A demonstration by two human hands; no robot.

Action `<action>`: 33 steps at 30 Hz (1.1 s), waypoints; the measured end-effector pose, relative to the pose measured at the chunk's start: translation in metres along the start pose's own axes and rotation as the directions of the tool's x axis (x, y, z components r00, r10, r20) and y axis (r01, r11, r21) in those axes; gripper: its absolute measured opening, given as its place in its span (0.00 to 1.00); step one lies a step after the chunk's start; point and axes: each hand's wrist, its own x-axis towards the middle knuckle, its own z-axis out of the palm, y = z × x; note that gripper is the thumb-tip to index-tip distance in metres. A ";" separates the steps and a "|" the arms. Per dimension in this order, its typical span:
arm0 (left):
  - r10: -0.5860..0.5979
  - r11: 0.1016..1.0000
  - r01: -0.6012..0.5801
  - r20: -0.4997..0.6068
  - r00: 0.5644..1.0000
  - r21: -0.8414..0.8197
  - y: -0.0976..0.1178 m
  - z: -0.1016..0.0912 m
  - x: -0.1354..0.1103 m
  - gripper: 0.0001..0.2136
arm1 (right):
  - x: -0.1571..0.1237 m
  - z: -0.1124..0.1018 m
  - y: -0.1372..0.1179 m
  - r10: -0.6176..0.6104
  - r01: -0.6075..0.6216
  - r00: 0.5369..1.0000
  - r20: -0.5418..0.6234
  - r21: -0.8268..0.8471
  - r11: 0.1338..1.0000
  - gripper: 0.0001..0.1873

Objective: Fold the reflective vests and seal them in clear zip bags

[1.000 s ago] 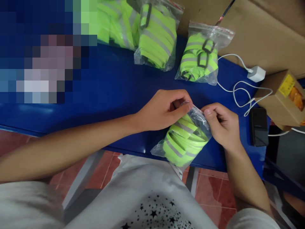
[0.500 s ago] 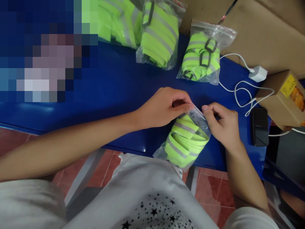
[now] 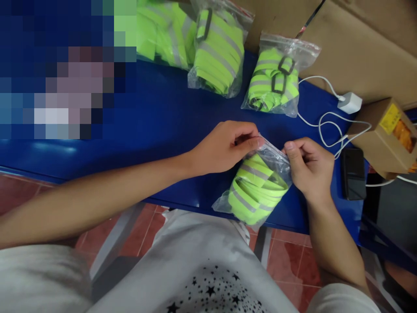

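Observation:
A clear plastic bag (image 3: 257, 187) stuffed with neon-green reflective straps lies at the near edge of the blue table (image 3: 156, 117). My left hand (image 3: 224, 145) pinches the left end of the bag's top edge between thumb and fingers. My right hand (image 3: 309, 167) pinches the right end of the same edge. Both hands are closed on the bag's mouth, with the edge stretched between them. The bag's lower end hangs slightly over the table edge above my lap.
Two filled bags of green straps (image 3: 216, 50) (image 3: 275, 78) lie further back, beside a loose green pile (image 3: 159, 32). A white charger (image 3: 350, 102) with coiled cable, a black phone (image 3: 353, 174) and a cardboard box (image 3: 386, 137) are at the right. Brown cardboard (image 3: 358, 43) is behind.
My right hand slid a little to the right along the bag's top edge, widening the gap between the two hands. The left hand stayed roughly in place.

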 end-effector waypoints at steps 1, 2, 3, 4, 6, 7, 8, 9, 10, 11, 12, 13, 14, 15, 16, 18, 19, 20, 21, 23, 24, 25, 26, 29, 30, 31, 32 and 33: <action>0.012 1.000 -0.012 -0.004 1.000 -0.002 0.001 0.001 -0.001 0.13 | 0.000 -0.001 0.000 0.004 -0.005 1.000 0.008 0.027 1.000 0.17; 0.022 1.000 -0.022 -0.009 1.000 -0.005 0.003 0.001 -0.003 0.13 | 0.001 -0.003 0.000 0.005 -0.006 1.000 0.019 0.054 0.999 0.17; 0.026 1.000 -0.026 -0.013 1.000 -0.014 0.004 0.002 -0.004 0.13 | 0.002 -0.005 0.000 0.003 -0.006 0.999 0.041 0.080 0.997 0.18; 0.025 0.999 -0.025 -0.021 0.999 -0.034 0.004 0.003 -0.004 0.14 | 0.003 -0.007 0.001 -0.002 -0.007 0.997 0.079 0.105 0.994 0.19; 0.009 0.994 -0.014 -0.049 0.999 -0.110 0.004 0.003 -0.004 0.14 | 0.007 -0.013 0.002 -0.007 -0.021 0.983 0.185 0.151 0.988 0.21; -0.003 0.988 -0.007 -0.068 0.998 -0.155 0.003 0.003 -0.003 0.14 | 0.008 -0.015 0.003 -0.002 -0.037 0.973 0.232 0.164 0.986 0.21; -0.019 0.980 0.000 -0.093 0.995 -0.197 0.002 0.003 -0.001 0.14 | 0.009 -0.016 0.005 0.010 -0.056 0.965 0.260 0.172 0.984 0.21; -0.038 0.973 0.009 -0.123 0.992 -0.232 0.000 0.003 0.001 0.13 | 0.010 -0.017 0.006 0.028 -0.079 0.963 0.268 0.180 0.980 0.20; -0.061 0.966 0.018 -0.157 0.986 -0.258 -0.001 0.002 0.004 0.13 | 0.011 -0.017 0.007 0.053 -0.105 0.964 0.261 0.192 0.976 0.19; -0.084 0.961 0.027 -0.196 0.977 -0.276 -0.003 0.002 0.006 0.13 | 0.012 -0.016 0.009 0.079 -0.133 0.965 0.249 0.209 0.969 0.18; -0.105 0.956 0.033 -0.234 0.967 -0.292 -0.003 0.001 0.008 0.13 | 0.012 -0.014 0.010 0.103 -0.158 0.967 0.234 0.231 0.960 0.17; -0.122 0.951 0.037 -0.261 0.958 -0.308 -0.004 0.001 0.009 0.13 | 0.012 -0.012 0.012 0.123 -0.178 0.968 0.218 0.258 0.949 0.16; -0.136 0.944 0.039 -0.278 0.951 -0.327 -0.004 0.001 0.011 0.13 | 0.012 -0.011 0.014 0.137 -0.193 0.969 0.205 0.285 0.939 0.15; -0.147 0.937 0.040 -0.286 0.947 -0.348 -0.004 0.000 0.012 0.13 | 0.012 -0.009 0.016 0.148 -0.202 0.971 0.189 0.309 0.930 0.14; -0.154 0.930 0.040 -0.287 0.945 -0.366 -0.003 0.000 0.012 0.13 | 0.012 -0.008 0.017 0.157 -0.207 0.973 0.172 0.330 0.921 0.13; -0.166 0.918 0.046 -0.275 0.947 -0.394 -0.002 0.000 0.013 0.13 | 0.012 -0.007 0.020 0.177 -0.221 0.973 0.150 0.358 0.907 0.12; -0.172 0.914 0.050 -0.276 0.946 -0.402 -0.002 0.000 0.013 0.14 | 0.012 -0.007 0.022 0.185 -0.226 0.972 0.144 0.367 0.902 0.10; -0.179 0.913 0.054 -0.278 0.944 -0.405 -0.001 0.000 0.013 0.14 | 0.013 -0.007 0.023 0.191 -0.231 0.971 0.140 0.372 0.899 0.09; -0.186 0.912 0.060 -0.279 0.942 -0.406 -0.001 0.000 0.014 0.14 | 0.013 -0.007 0.024 0.194 -0.233 0.971 0.139 0.377 0.897 0.08; -0.208 0.910 0.082 -0.276 0.938 -0.407 0.000 -0.001 0.014 0.14 | 0.013 -0.007 0.024 0.190 -0.228 0.973 0.135 0.383 0.895 0.06; -0.219 0.910 0.095 -0.274 0.936 -0.404 0.000 -0.001 0.014 0.14 | 0.013 -0.007 0.024 0.185 -0.224 0.973 0.134 0.389 0.894 0.06; -0.227 0.911 0.108 -0.267 0.936 -0.398 0.000 -0.001 0.014 0.14 | 0.013 -0.008 0.023 0.182 -0.220 0.974 0.134 0.394 0.892 0.06; -0.231 0.914 0.116 -0.262 0.937 -0.390 0.000 -0.001 0.014 0.13 | 0.012 -0.008 0.021 0.178 -0.216 0.975 0.131 0.397 0.892 0.07; -0.206 0.929 0.111 -0.243 0.948 -0.353 -0.003 -0.001 0.012 0.08 | 0.009 -0.009 0.016 0.155 -0.184 0.982 0.106 0.378 0.907 0.08; -0.188 0.934 0.101 -0.232 0.954 -0.342 -0.004 -0.001 0.012 0.07 | 0.008 -0.009 0.015 0.145 -0.170 0.985 0.096 0.372 0.913 0.08; -0.170 0.939 0.088 -0.227 0.959 -0.332 -0.005 -0.001 0.012 0.06 | 0.007 -0.009 0.014 0.135 -0.159 0.987 0.089 0.372 0.914 0.07; -0.153 0.945 0.075 -0.226 0.962 -0.319 -0.006 -0.001 0.012 0.06 | 0.006 -0.008 0.013 0.130 -0.152 0.988 0.085 0.381 0.912 0.07; -0.139 0.950 0.065 -0.229 0.964 -0.304 -0.007 -0.001 0.011 0.06 | 0.006 -0.008 0.013 0.129 -0.153 0.988 0.086 0.394 0.906 0.07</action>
